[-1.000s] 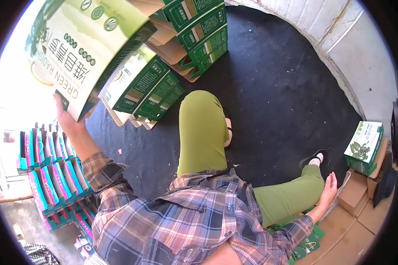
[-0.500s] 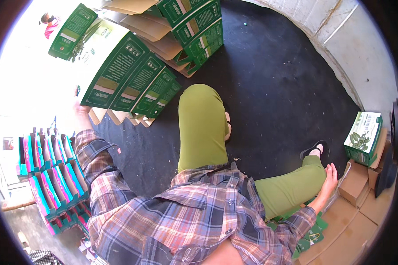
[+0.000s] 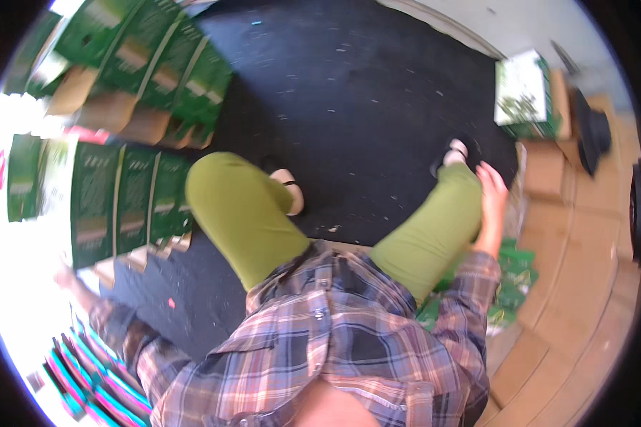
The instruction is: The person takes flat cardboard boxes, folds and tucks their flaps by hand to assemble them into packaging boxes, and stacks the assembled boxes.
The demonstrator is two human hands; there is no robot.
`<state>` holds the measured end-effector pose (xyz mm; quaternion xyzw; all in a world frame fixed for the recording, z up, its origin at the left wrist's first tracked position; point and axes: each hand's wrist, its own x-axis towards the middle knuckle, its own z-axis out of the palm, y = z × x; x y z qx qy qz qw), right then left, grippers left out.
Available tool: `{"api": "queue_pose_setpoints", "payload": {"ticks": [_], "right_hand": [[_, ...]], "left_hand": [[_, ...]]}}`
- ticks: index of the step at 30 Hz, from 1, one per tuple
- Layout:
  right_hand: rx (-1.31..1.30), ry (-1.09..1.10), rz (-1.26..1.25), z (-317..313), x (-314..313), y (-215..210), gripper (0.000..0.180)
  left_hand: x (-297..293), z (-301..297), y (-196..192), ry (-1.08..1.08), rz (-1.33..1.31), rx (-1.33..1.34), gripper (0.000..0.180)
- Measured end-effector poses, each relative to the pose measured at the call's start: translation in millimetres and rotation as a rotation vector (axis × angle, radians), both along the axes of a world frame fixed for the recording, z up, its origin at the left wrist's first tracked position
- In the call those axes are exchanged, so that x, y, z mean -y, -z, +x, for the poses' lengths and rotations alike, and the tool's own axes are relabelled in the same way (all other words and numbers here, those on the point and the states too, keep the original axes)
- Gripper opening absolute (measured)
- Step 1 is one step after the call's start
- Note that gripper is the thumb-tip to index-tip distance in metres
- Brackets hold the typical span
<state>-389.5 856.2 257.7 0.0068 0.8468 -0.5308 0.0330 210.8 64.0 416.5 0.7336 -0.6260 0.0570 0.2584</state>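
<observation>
My left hand (image 3: 65, 276) is at the lower near corner of a stack of green cardboard boxes (image 3: 92, 203) with open brown flaps underneath. Glare and motion blur smear its fingers, so whether they grip the stack is unclear. A second stack of green boxes (image 3: 160, 60) stands just beyond, also with brown flaps showing. On the outer side of my right knee rests my right hand (image 3: 493, 203), its fingers stretched out and nothing in them. Beneath that forearm lie flat green printed cartons (image 3: 513, 288).
Turquoise and pink boxes (image 3: 96, 381) are piled at the lower left. Brown cartons (image 3: 548, 256) line the right side. A white and green box (image 3: 523, 92) stands at the far right beside a dark hat (image 3: 592, 132). Black sheeting (image 3: 363, 107) covers the floor.
The view has swung to the right, so the green stacks appear further left. My left hand remains by the near stack's corner; my right hand stays at my knee.
</observation>
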Motion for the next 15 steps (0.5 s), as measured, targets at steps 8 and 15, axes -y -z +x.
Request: {"api": "queue_pose_setpoints", "payload": {"ticks": [8, 15], "right_hand": [[-0.139, 0.177, 0.068, 39, -10, -11, 0.035], [-0.001, 0.353, 0.006, 119, -60, 17, 0.027]], "left_hand": [[-144, -238, -15, 0.989, -0.616, 0.010, 0.029], [-281, -421, 67, 1.619, 0.035, -0.442, 0.029]]}}
